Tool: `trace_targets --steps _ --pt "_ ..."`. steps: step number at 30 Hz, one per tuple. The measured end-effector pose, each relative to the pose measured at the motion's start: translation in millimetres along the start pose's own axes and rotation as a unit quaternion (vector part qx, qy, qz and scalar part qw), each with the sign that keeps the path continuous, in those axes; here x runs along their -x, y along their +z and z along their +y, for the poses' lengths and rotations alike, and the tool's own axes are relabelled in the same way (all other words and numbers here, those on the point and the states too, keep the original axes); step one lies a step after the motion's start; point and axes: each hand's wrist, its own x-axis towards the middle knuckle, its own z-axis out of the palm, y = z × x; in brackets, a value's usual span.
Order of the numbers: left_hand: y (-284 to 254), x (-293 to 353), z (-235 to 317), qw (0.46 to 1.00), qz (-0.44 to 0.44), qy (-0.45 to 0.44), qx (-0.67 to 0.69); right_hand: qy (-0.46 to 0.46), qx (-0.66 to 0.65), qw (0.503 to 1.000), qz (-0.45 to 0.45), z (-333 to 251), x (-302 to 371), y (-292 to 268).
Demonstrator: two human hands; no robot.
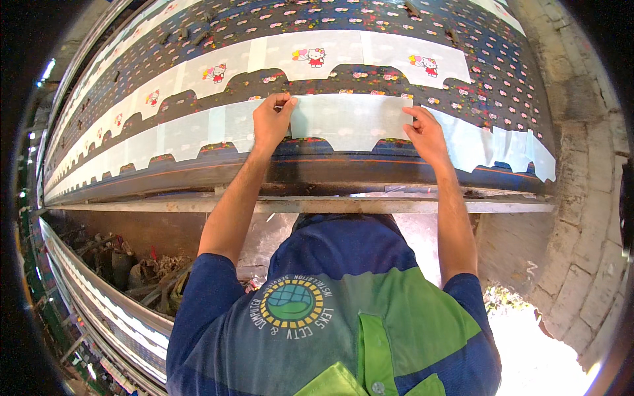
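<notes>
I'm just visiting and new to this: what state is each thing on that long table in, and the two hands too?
Left hand: pinching the pale panel's upper left corner
Right hand: curled at its right edge; pinch unclear
Pale panel: spread between the hands
Printed white panels: laid in a row, unheld
Dark patterned cloth: spread out, partly covered
</notes>
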Motion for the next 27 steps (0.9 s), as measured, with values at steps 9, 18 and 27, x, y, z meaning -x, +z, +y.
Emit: trace_targets --steps 9,18,27 --pt "8.5 -9.3 -2.2 0.999 -0.013 -0.014 -0.03 0.033 0.053 0.998 0.006 -5.9 -6.7 4.9" --pt "11.1 -10.3 -1.3 0.997 0.017 0.032 -0.075 0.008 0.037 0.999 -0.012 -5.8 -12.3 0.1" --pt "91.4 43.8 31.7 0.862 -0.084 0.199 -0.459 -0.019 0.034 0.999 -0.028 16.7 13.6 -75.7"
